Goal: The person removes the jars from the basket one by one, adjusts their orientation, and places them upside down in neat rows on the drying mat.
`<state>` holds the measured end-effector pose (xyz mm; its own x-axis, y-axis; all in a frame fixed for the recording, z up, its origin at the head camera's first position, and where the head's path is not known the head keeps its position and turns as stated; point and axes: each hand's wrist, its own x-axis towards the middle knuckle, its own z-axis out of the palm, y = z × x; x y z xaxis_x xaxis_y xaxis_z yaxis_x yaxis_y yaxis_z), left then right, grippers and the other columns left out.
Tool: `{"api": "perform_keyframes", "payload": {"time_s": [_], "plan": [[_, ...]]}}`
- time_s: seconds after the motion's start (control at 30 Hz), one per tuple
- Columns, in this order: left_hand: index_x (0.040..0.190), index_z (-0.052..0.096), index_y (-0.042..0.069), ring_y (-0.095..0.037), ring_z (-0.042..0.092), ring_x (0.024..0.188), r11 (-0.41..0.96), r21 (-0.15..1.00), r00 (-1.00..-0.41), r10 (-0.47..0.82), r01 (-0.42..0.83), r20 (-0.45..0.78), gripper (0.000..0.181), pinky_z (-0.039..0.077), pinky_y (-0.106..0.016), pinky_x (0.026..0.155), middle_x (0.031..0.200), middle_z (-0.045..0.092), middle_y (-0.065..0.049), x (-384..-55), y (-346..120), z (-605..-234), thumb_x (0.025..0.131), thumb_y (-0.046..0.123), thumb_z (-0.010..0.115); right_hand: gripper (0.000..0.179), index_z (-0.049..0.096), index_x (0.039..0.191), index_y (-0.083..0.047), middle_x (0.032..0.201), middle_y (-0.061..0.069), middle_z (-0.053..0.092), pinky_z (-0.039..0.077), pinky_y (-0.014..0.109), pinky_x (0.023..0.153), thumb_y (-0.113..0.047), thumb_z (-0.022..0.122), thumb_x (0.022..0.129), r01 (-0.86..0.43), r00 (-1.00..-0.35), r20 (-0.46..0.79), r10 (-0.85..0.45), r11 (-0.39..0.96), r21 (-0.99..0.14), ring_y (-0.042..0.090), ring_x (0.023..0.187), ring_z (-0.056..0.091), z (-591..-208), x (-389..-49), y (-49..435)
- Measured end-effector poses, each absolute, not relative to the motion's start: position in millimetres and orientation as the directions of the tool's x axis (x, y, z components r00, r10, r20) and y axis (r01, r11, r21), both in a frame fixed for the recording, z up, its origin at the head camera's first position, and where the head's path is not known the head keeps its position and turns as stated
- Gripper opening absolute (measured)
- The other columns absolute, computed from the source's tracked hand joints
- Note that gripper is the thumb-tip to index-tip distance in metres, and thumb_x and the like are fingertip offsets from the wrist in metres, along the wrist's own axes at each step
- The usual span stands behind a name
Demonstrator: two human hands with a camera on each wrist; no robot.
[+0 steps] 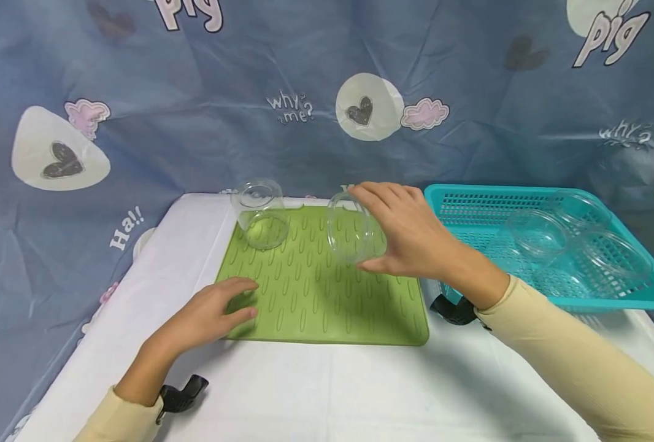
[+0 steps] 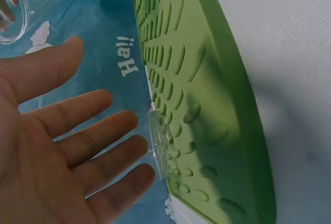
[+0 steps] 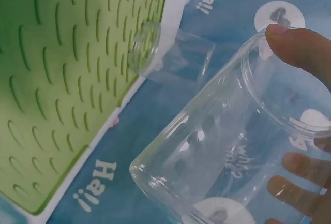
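A green ridged mat (image 1: 327, 294) lies on the white table (image 1: 316, 393). A clear glass cup (image 1: 261, 213) stands mouth down at the mat's back left. My right hand (image 1: 367, 228) grips a second clear cup (image 1: 345, 228), tilted, just above the back middle of the mat. In the right wrist view this held cup (image 3: 222, 146) fills the frame, with fingertips (image 3: 302, 48) on its rim and the standing cup (image 3: 170, 61) behind it. My left hand (image 1: 243, 299) rests flat on the mat's front left corner, fingers straight and holding nothing; the left wrist view shows its open palm (image 2: 103, 141).
A teal plastic basket (image 1: 470, 197) stands at the right of the table with several clear cups or bowls (image 1: 537, 233) in it. A blue patterned cloth (image 1: 194, 92) hangs behind and drapes past the table's left edge.
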<state>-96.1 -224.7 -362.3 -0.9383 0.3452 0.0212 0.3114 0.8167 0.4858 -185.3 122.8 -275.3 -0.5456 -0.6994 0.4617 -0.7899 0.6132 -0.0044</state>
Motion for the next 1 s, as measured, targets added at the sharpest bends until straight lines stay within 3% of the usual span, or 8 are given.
{"api": "perform_keyframes", "payload": {"time_s": [0.23,0.4,0.57,0.77,0.9,1.0], "plan": [[0.135,0.057,0.001,-0.044,0.052,0.131,0.801,0.510,-0.944,0.324,0.312,0.068,0.047,0.045,-0.060,0.108,0.140,0.058,-0.022,-97,-222,-365,0.094,0.022,0.067,0.116,0.034,0.153,-0.014,0.148,0.012,0.050,0.041,0.059,0.104,-0.057,0.089,0.060,-0.759,-0.600,0.405,-0.690,0.651,-0.015,0.034,0.133,0.048,-276,-182,115],[0.142,0.051,0.004,-0.040,0.055,0.130,0.736,0.591,-0.942,0.299,0.330,0.153,0.051,0.052,-0.055,0.101,0.146,0.053,-0.019,-102,-205,-359,0.095,0.018,0.066,0.114,0.038,0.149,-0.012,0.147,0.008,0.051,0.040,0.059,0.105,-0.056,0.091,0.058,-0.743,-0.634,0.385,-0.670,0.666,-0.065,0.032,0.133,0.048,-279,-177,106],[0.149,0.042,0.010,-0.033,0.051,0.135,0.597,0.718,-0.931,0.281,0.358,0.231,0.061,0.051,-0.051,0.105,0.152,0.046,-0.013,-110,-175,-346,0.095,0.020,0.067,0.109,0.045,0.144,-0.012,0.144,0.009,0.053,0.043,0.058,0.103,-0.059,0.089,0.058,-0.776,-0.563,0.450,-0.693,0.631,-0.001,0.033,0.131,0.050,-288,-173,97],[0.159,0.019,0.021,-0.031,0.038,0.146,0.446,0.840,-0.937,0.294,0.309,0.189,0.087,0.042,-0.052,0.115,0.163,0.027,-0.009,-119,-145,-335,0.091,0.032,0.072,0.108,0.047,0.143,-0.012,0.141,0.008,0.056,0.045,0.057,0.101,-0.061,0.089,0.056,-0.798,-0.468,0.525,-0.711,0.595,0.094,0.033,0.127,0.053,-298,-166,85],[0.160,0.009,0.025,-0.032,0.036,0.147,0.375,0.886,-0.940,0.303,0.272,0.160,0.102,0.039,-0.049,0.119,0.165,0.020,-0.009,-122,-134,-331,0.086,0.027,0.078,0.104,0.047,0.143,-0.013,0.139,0.007,0.056,0.044,0.058,0.101,-0.064,0.086,0.060,-0.790,-0.429,0.543,-0.722,0.592,0.162,0.032,0.126,0.053,-301,-160,79],[0.160,0.011,0.023,-0.033,0.041,0.143,0.354,0.900,-0.946,0.283,0.254,0.155,0.106,0.040,-0.045,0.118,0.163,0.024,-0.010,-122,-131,-330,0.082,0.021,0.082,0.101,0.046,0.143,-0.014,0.140,0.007,0.055,0.044,0.058,0.102,-0.065,0.083,0.064,-0.774,-0.411,0.542,-0.733,0.595,0.218,0.032,0.127,0.052,-302,-156,76]]}}
